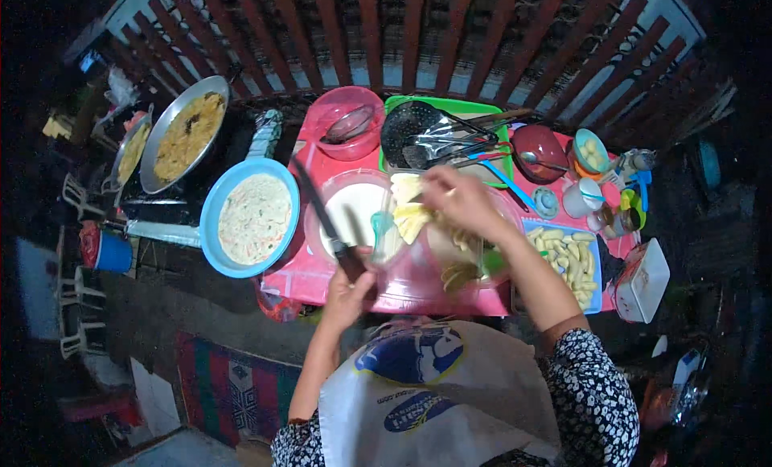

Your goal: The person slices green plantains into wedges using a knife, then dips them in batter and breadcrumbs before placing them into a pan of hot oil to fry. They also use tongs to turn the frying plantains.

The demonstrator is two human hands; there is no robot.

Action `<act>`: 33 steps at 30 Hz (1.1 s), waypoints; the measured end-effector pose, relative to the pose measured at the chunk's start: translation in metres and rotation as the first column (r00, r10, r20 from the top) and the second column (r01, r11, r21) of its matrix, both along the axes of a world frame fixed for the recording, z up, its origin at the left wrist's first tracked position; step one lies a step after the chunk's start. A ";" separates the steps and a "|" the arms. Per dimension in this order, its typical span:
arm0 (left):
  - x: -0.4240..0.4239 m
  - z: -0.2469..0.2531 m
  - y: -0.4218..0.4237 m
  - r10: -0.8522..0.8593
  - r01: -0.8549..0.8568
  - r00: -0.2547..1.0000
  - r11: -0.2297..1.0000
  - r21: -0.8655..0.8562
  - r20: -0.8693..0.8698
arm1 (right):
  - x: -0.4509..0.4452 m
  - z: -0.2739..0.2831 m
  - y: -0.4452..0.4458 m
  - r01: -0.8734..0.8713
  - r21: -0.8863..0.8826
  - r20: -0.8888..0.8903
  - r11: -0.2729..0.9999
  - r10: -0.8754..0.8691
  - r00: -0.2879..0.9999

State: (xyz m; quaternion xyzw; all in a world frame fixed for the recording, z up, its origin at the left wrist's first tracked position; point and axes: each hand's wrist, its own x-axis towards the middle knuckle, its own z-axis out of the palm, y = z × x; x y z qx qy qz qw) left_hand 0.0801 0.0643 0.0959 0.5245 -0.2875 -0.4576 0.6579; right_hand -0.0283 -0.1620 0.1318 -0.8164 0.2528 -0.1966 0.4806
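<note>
My left hand (350, 292) grips the dark handle of a knife (319, 210), its long blade pointing up and to the left across a bowl of white batter (356, 210). My right hand (455, 198) is blurred; its fingers are at the fanned, pale yellow slices (410, 219), which look like sliced banana, and whether they hold them cannot be told. These slices are at the right side of the batter bowl. Beneath my right forearm is a clear plastic container (437, 250) with more pieces. Peeled bananas (570, 259) fill a blue tray (597, 268) on the right.
A blue basin (208, 225) of flecked batter stands left, before pans of frying food (190, 135). Behind are a pink bowl (344, 99) and a green tray (386, 108) with a black strainer (410, 129) and utensils. Jars, cups and a white tub (645, 280) stand right.
</note>
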 end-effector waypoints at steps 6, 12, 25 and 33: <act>0.028 0.008 0.038 0.392 -0.403 0.912 0.912 0.079 0.124 | -0.036 -0.083 -0.166 0.141 -0.515 -0.325 0.846 -0.344 0.881; 0.023 0.015 0.078 0.700 -0.706 0.708 0.700 0.104 0.098 | -0.006 -0.157 -0.258 -0.093 -0.634 -0.478 0.768 -0.295 0.827; 0.010 0.051 0.152 0.896 -0.911 0.411 0.393 0.127 0.170 | 0.006 -0.137 -0.280 -0.449 -0.591 -0.799 0.670 -0.408 0.442; 0.070 0.041 0.243 0.907 -0.911 0.411 0.403 0.091 0.094 | -0.002 0.041 -0.185 -0.278 -0.522 -0.842 0.806 -0.433 0.322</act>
